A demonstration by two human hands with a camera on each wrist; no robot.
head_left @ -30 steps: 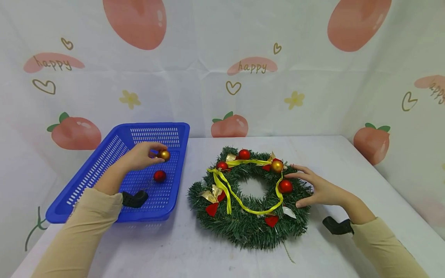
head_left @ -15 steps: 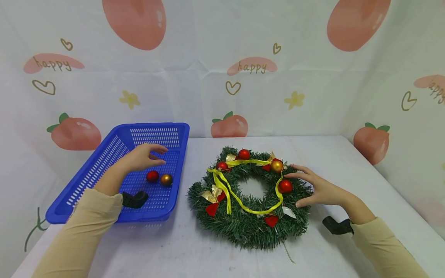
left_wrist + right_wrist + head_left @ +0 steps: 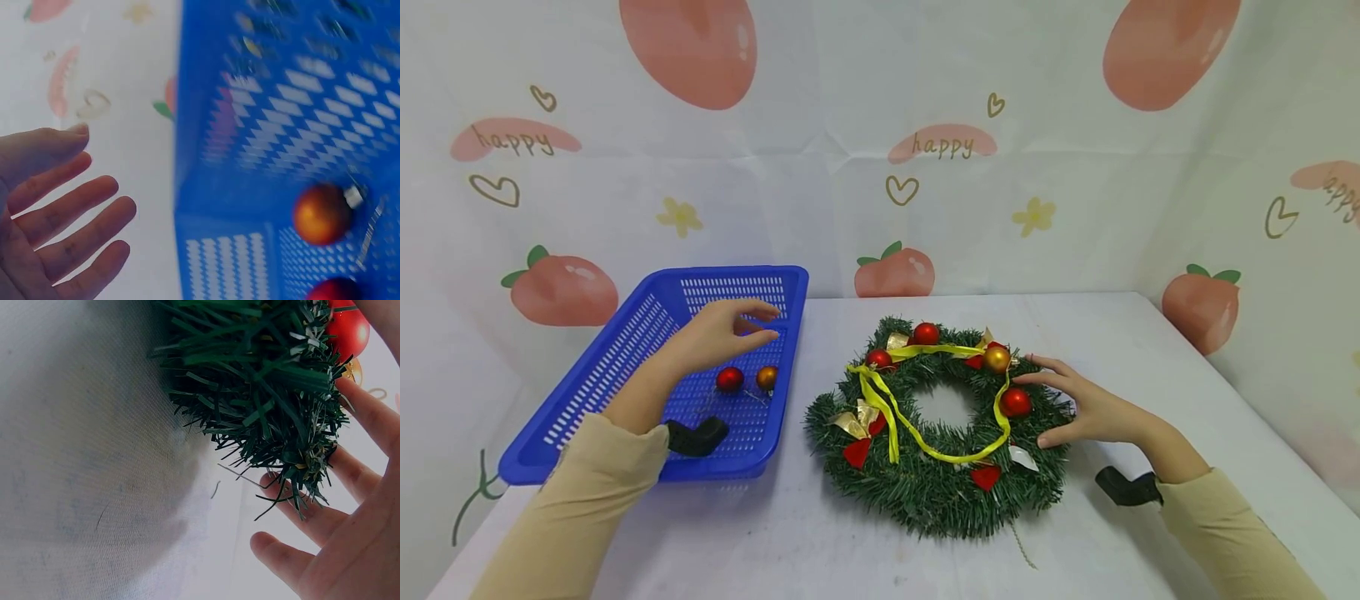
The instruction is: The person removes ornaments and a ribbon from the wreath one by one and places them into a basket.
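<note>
Over the blue basket (image 3: 788, 375) hovers my left hand (image 3: 715, 337), its fingers loosely extended around nothing. Below it on the basket floor lie a red bauble (image 3: 730, 380) and a gold bauble (image 3: 767, 378); the left wrist view shows the gold bauble (image 3: 322, 214) with its silver cap by the basket wall. My right hand (image 3: 1097, 410) rests at the right side of a green wreath (image 3: 925, 492), fingers spread against its needles. Red baubles, a gold bauble (image 3: 997, 359), bows and a yellow ribbon (image 3: 955, 457) decorate the wreath.
The basket stands at the left of a white-covered table (image 3: 820, 550), apart from the wreath in the middle. A white curtain (image 3: 820, 200) printed with fruit hangs behind. A thin strand (image 3: 1024, 546) sticks out from the wreath's front edge.
My left hand has let go of the gold bauble, which dropped into the basket and rolled against its right side. The hand has since risen slightly rightward; the right hand stays put.
</note>
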